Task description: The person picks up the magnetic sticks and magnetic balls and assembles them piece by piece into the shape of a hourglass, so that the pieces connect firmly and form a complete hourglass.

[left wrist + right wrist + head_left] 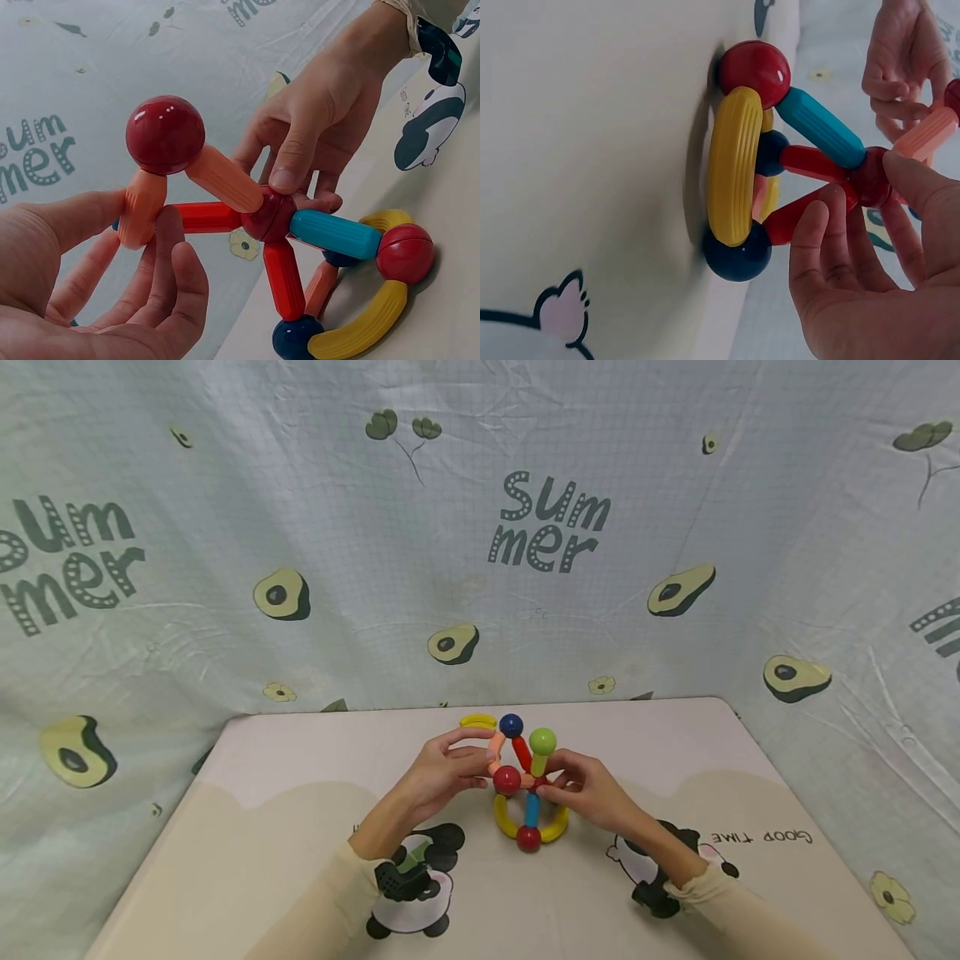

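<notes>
A construction of magnetic sticks and balls stands on curved yellow sticks [556, 827]. My left hand [447, 767] pinches an orange stick [143, 208] between thumb and fingers; a red ball [165, 133] sits at that stick's upper end. From this ball a second orange stick [225, 178] runs to the central red ball [871, 177]. My right hand [588, 787] grips the central ball, its thumb pressed on it. Red sticks [814, 163] and a blue stick [821, 127] join the center to the base. A green ball [542, 741] tops a light green stick beside the right fingers.
Another yellow curved stick [477, 721] lies behind the left hand. The table [285, 827] has printed pandas and meets a hanging cloth [375, 543] printed with avocados at its back edge. A dark blue ball [512, 725] is at the construction's far side.
</notes>
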`<move>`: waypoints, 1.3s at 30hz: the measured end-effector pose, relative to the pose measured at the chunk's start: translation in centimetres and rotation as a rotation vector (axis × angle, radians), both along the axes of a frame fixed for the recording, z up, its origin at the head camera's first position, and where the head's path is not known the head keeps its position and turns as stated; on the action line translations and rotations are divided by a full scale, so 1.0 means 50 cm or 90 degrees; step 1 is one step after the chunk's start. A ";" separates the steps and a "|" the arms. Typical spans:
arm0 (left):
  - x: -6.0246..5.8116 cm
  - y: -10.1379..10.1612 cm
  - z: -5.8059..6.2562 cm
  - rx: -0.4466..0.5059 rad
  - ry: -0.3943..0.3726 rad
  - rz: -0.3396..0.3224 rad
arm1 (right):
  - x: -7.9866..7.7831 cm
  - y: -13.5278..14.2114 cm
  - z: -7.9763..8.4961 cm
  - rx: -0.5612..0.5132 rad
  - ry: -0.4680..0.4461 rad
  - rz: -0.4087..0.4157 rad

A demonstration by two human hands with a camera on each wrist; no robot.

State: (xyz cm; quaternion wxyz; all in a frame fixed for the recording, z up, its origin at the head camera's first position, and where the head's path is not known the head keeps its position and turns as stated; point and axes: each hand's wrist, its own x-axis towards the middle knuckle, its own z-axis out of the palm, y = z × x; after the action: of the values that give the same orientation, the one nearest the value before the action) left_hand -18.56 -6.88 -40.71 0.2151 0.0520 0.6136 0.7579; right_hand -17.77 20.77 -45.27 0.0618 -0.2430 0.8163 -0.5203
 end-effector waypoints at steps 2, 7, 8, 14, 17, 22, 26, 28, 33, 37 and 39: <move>0.002 -0.008 0.001 -0.002 0.001 0.001 | -0.002 -0.009 -0.001 -0.005 -0.001 0.003; 0.005 -0.036 0.000 -0.016 0.002 0.006 | -0.008 -0.036 -0.003 -0.004 0.007 0.012; 0.005 -0.042 0.000 -0.018 0.004 0.006 | -0.009 -0.042 -0.004 -0.004 0.010 0.014; 0.010 -0.078 -0.001 -0.030 0.008 0.019 | -0.016 -0.081 -0.003 -0.003 0.010 0.019; 0.013 -0.097 0.000 -0.039 0.007 0.028 | -0.019 -0.100 -0.003 0.002 0.008 0.022; 0.019 -0.126 0.002 -0.045 0.009 0.034 | -0.023 -0.128 -0.001 0.000 -0.003 0.030; 0.024 -0.147 0.004 -0.044 0.008 0.037 | -0.026 -0.149 0.000 -0.002 -0.013 0.038; 0.027 -0.156 0.005 -0.050 0.005 0.043 | -0.027 -0.158 0.000 -0.001 -0.014 0.043; 0.033 -0.174 0.007 -0.062 -0.002 0.059 | -0.027 -0.175 0.003 0.001 -0.018 0.049; 0.036 -0.182 0.008 -0.061 -0.001 0.059 | -0.025 -0.183 0.009 0.004 -0.021 0.057; 0.037 -0.184 0.008 -0.059 -0.002 0.059 | -0.026 -0.183 0.012 0.009 -0.023 0.068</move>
State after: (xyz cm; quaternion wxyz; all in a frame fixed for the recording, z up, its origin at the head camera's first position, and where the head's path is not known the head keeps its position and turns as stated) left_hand -16.70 -16.07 -40.31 0.1826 0.0123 0.6497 0.7378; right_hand -19.08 11.61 -44.66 0.1059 -0.2767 0.8047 -0.5145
